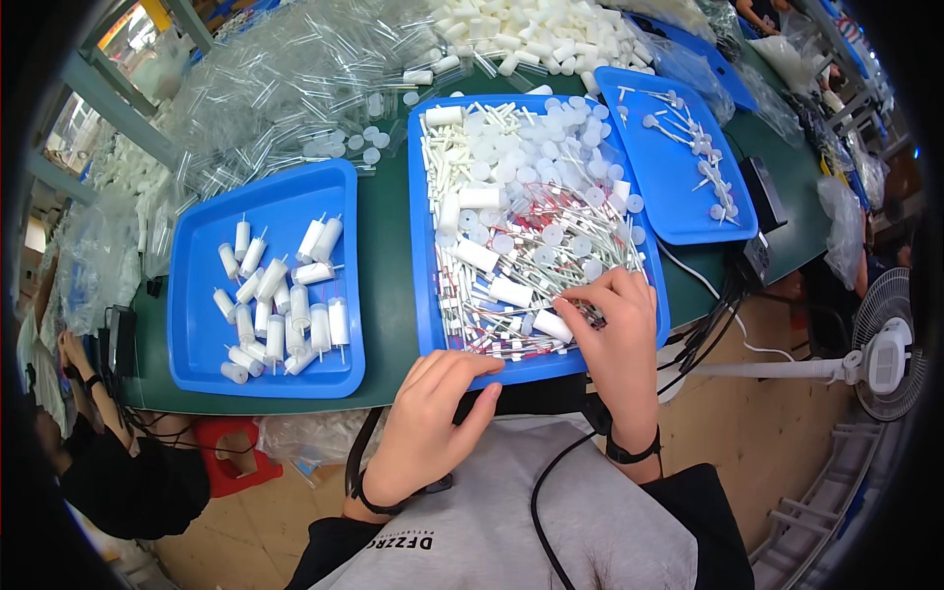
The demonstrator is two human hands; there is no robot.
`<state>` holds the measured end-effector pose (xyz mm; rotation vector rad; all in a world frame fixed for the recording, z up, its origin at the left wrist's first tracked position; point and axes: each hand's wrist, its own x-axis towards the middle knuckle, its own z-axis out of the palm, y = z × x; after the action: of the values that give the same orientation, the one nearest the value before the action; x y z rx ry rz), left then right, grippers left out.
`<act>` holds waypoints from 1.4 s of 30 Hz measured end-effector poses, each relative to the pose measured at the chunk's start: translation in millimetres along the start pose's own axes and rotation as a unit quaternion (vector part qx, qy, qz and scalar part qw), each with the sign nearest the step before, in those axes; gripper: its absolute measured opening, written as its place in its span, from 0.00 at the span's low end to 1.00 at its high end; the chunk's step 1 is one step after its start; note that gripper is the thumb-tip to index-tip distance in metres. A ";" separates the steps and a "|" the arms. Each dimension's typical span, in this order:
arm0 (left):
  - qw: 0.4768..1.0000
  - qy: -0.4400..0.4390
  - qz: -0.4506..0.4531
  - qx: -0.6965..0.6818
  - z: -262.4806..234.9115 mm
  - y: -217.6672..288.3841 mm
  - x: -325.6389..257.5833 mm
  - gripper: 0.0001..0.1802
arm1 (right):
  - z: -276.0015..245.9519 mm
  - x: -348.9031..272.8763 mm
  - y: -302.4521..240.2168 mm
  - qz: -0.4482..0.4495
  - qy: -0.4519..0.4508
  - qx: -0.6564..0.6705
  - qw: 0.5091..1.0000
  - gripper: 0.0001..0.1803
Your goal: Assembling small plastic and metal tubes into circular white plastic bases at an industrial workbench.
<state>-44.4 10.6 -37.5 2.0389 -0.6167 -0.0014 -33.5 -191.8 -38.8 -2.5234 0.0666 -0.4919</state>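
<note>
My left hand [433,418] is at the near edge of the middle blue tray [421,285], thumb and fingers apart with nothing visible between them. Over the same tray, my right hand [619,320] has its thumb and forefinger drawn together in a pinch; whatever is between them is too small to make out. Just beneath those fingertips lies a white foam cylinder [553,325]. Around it the tray holds thin metal-and-white rods with red bits [536,258], translucent round discs [531,147], short white sticks [447,167] and several more white cylinders.
To the left, a blue tray [202,285] carries clear tubes with white cylinders inside [275,334]. A smaller blue tray [678,224] at right has discs on rods. Behind are piles of clear tubes [305,59] and white cylinders [531,29]. A fan [885,359] stands right; another person [128,472] sits left.
</note>
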 end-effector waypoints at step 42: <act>0.992 0.102 0.005 0.073 15.6 4.2 17.6 0.05 | -31.5 -30.4 -1.1 0.191 -0.205 0.569 0.773 0.20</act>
<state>-34.7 -11.2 -38.0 2.1429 -0.5099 0.2611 -73.2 -202.7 -23.9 -1.2924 0.0787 0.1956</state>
